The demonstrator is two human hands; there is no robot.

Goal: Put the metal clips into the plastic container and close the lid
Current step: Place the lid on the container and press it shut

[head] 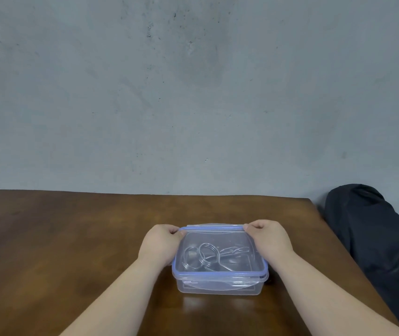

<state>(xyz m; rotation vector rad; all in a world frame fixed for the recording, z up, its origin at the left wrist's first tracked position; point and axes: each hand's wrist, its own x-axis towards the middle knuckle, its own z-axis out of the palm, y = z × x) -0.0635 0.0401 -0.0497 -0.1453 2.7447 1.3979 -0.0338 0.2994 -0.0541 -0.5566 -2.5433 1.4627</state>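
A clear plastic container (219, 286) stands on the brown wooden table (72, 238), just in front of me. Its clear lid with a blue rim (218, 272) lies on top of it. Through the lid I see several silver metal clips (205, 257) made of wire rings, lying inside. My left hand (162, 241) grips the lid's far left corner, fingers curled over the edge. My right hand (270, 236) holds the far right corner the same way. The far latch flap shows between my hands.
A dark bag or garment (373, 243) sits off the table's right edge against the grey concrete wall (193, 93). The table's right edge runs diagonally close to my right forearm.
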